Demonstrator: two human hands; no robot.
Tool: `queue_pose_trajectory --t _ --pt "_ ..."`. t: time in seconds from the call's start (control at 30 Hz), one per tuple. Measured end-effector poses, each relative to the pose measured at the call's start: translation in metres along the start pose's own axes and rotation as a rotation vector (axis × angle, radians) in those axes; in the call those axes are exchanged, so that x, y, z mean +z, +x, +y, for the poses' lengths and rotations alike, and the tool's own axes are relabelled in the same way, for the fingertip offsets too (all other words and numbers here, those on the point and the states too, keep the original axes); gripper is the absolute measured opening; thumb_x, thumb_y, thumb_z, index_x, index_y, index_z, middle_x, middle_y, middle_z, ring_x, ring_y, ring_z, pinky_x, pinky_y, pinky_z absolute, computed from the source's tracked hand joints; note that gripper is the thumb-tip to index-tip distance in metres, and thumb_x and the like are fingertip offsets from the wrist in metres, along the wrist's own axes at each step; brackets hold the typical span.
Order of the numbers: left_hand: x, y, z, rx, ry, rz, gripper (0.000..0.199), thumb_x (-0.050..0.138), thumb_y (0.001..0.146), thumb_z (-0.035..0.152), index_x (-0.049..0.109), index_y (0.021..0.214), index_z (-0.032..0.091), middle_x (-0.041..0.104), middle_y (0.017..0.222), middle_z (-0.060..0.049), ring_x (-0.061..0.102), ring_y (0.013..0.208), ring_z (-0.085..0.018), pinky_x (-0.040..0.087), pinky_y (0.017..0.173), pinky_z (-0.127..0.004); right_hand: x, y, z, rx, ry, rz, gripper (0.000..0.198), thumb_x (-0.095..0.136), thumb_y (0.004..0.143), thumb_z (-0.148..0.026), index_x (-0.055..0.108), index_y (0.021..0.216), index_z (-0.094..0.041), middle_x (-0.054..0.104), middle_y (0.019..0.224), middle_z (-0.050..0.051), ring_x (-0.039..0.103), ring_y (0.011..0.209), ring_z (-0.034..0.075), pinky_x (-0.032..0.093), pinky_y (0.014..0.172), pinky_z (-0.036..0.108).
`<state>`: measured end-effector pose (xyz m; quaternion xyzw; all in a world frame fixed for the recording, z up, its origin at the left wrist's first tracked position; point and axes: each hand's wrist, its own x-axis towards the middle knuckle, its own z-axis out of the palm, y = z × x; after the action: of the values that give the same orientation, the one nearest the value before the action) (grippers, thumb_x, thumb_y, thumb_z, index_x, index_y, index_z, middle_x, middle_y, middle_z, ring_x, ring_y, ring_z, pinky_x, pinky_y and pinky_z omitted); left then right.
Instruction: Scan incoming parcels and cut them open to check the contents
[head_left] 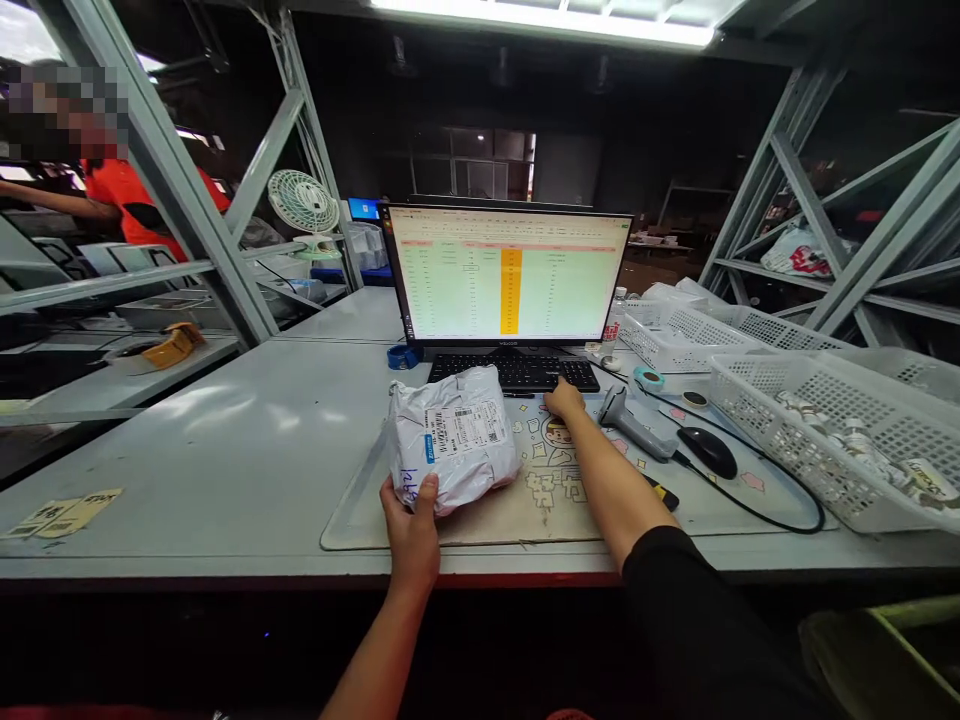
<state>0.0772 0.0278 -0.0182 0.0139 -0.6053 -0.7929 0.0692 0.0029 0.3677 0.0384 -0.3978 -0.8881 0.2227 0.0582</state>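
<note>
A white plastic mailer parcel (pixel 457 437) with a printed barcode label and blue handwriting leans up toward me over the desk mat. My left hand (pixel 412 530) grips its lower left corner, the thumb on the front and the other fingers mostly hidden behind. At the front edge of the black keyboard (pixel 510 376), my right hand (pixel 565 400) holds nothing and stretches a finger onto the keys. The monitor (pixel 510 275) behind shows a spreadsheet with one orange column. A grey barcode scanner (pixel 637 425) lies just right of my right hand.
Right of the scanner are a black mouse (pixel 707 452), its cable and white plastic baskets (pixel 795 490) with small items. A blue tape roll (pixel 405 357) sits left of the keyboard. Metal posts flank the desk (pixel 187 450). A fan (pixel 304 202) and a person in orange (pixel 135 200) are at left.
</note>
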Motion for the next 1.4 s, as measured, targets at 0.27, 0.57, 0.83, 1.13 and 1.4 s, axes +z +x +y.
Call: queue_pose_trajectory --t 0.27,0.57,0.83,1.13,1.4 --pt "0.0 -0.004 0.006 0.046 -0.023 -0.028 0.077 0.079 0.082 0.063 0.053 0.141 0.021 0.065 0.137 -0.016 0.063 0.13 -0.032 0.052 0.113 -0.046 -0.012 0.005 -0.007 -0.1 -0.073 -0.082 0.077 0.069 0.096 -0.037 0.04 0.164 -0.015 0.071 0.135 0.02 0.071 0.122 0.03 0.055 0.105 0.043" --pt "-0.026 0.017 0.016 0.46 0.222 -0.247 0.075 0.08 0.077 0.031 0.05 0.146 0.024 0.045 0.161 -0.016 0.044 0.153 -0.033 0.033 0.129 -0.05 -0.023 -0.09 0.021 -0.462 -0.109 -0.165 0.087 0.071 0.094 -0.034 0.031 0.17 -0.02 0.065 0.15 0.015 0.061 0.138 0.027 0.045 0.113 0.034" --pt "-0.089 0.084 0.037 0.593 0.798 -0.435 0.065 0.057 0.082 0.025 0.063 0.147 0.025 0.047 0.166 -0.014 0.044 0.153 -0.037 0.032 0.129 -0.059 -0.047 -0.151 0.179 -0.44 -0.239 0.192 0.057 0.052 0.103 -0.046 0.058 0.153 -0.019 0.066 0.144 0.018 0.063 0.131 0.037 0.05 0.111 0.05" --pt "-0.028 0.034 0.021 0.274 0.751 -0.239 0.136 0.087 0.066 0.072 0.023 0.17 0.013 0.008 0.178 -0.028 0.013 0.165 -0.045 0.021 0.131 -0.06 -0.031 -0.169 0.171 -0.465 -0.329 0.166 0.054 0.046 0.105 -0.041 0.06 0.15 -0.014 0.07 0.129 0.019 0.067 0.121 0.035 0.054 0.104 0.046" --pt "-0.045 0.086 0.039 0.067 0.579 -0.718 0.15 0.1 0.053 0.053 0.016 0.174 0.022 0.025 0.176 -0.022 0.033 0.161 -0.037 0.025 0.131 -0.051 -0.086 -0.163 0.055 -0.691 0.16 -0.126 0.056 0.034 0.11 -0.042 0.051 0.16 -0.026 0.076 0.088 0.003 0.069 0.063 0.019 0.059 0.072 0.034"
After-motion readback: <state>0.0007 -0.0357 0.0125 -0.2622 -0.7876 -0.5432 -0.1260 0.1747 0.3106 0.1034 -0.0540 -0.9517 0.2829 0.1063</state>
